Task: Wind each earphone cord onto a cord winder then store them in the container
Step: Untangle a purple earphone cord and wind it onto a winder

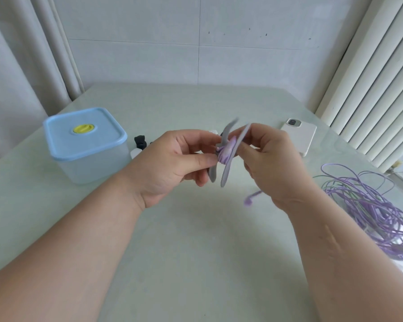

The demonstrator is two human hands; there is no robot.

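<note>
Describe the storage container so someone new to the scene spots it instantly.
On the pale table, look at the left side. The container is a translucent square tub. Only it has a light blue lid with a yellow knob.

Both hands (172, 159) (272, 163) pinch grey winder (228, 154); purple cord (223, 153) wound.

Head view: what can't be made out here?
All in the head view:
- Small black and white items behind the left hand: partly hidden, identity unclear.
- Container contents: frosted walls, lid on.
- Purple cord pile: cut off by the right edge.
- Cord winder tips and loose cord end: motion blur.
</note>
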